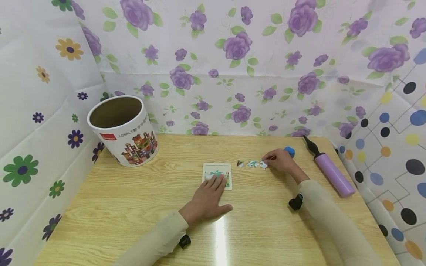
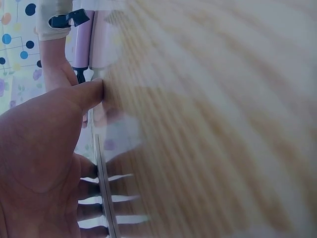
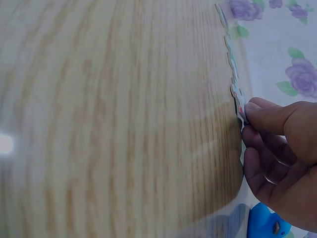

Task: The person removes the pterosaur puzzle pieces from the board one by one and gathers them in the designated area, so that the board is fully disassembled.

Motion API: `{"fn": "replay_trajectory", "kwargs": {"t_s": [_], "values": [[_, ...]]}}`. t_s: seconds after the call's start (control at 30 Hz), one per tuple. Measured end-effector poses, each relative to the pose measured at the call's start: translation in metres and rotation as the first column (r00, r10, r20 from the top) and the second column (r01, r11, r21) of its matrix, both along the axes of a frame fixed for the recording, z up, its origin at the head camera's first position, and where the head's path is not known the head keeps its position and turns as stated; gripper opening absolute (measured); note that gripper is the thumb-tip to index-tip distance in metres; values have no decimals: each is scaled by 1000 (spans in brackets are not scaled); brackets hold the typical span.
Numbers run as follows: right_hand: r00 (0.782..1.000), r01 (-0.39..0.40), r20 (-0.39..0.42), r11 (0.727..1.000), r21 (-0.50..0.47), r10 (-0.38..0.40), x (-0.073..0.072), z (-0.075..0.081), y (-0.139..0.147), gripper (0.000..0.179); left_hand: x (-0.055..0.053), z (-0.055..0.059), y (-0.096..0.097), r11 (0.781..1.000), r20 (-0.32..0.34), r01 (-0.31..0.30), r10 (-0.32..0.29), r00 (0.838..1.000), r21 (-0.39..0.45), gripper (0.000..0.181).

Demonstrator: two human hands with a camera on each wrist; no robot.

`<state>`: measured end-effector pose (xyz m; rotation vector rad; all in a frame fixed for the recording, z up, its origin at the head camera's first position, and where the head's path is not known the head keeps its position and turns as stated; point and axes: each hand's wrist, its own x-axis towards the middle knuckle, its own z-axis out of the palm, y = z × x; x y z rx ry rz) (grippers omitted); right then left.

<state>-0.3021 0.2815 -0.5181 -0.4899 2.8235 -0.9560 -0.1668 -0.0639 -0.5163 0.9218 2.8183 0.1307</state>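
Observation:
My left hand [image 1: 208, 197] lies palm down with straight fingers over the lower part of a small square puzzle tray [image 1: 217, 164], whose colourful picture is partly hidden. In the left wrist view the fingertips rest on the edge of that tray [image 2: 105, 193] and the thumb sticks out to the side. To the right of it, three loose jigsaw pieces lie in a row on the table: a dark-and-white piece [image 1: 240, 163], a white-and-green piece [image 1: 252, 164] and a pale piece [image 1: 263, 165]. My right hand [image 1: 280, 160] pinches the pale piece between thumb and forefinger, seen from the side in the right wrist view.
Behind the right hand sits a blue toy-like object [image 3: 265, 222]. A purple hand pump [image 1: 334, 174] with a black nozzle lies at the right. A large white printed bucket [image 1: 116, 147] stands at the back left. Flowered and dotted cloth walls [image 1: 213, 99] enclose the wooden table [image 1: 149, 207].

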Motion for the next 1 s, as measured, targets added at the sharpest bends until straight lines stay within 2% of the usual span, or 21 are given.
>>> {"fn": "replay_trajectory", "kwargs": {"t_s": [0.17, 0.5, 0.73, 1.0], "values": [[1000, 0, 10, 1000, -8, 0, 0, -1, 1, 15, 0, -1, 0, 1000, -2, 0, 0, 1000, 4, 94], [1000, 13, -1, 1000, -19, -13, 2, 8, -8, 17, 1, 0, 1, 1000, -22, 6, -5, 1000, 27, 95], [995, -65, -73, 998, -24, 63, 7, 12, -34, 15, 2, -1, 1, 1000, -49, 5, -4, 999, 14, 93], [976, -176, -142, 983, -59, 166, 14, 20, -71, 14, 7, 0, 4, 999, -29, -1, 0, 1000, -33, 94]]}}
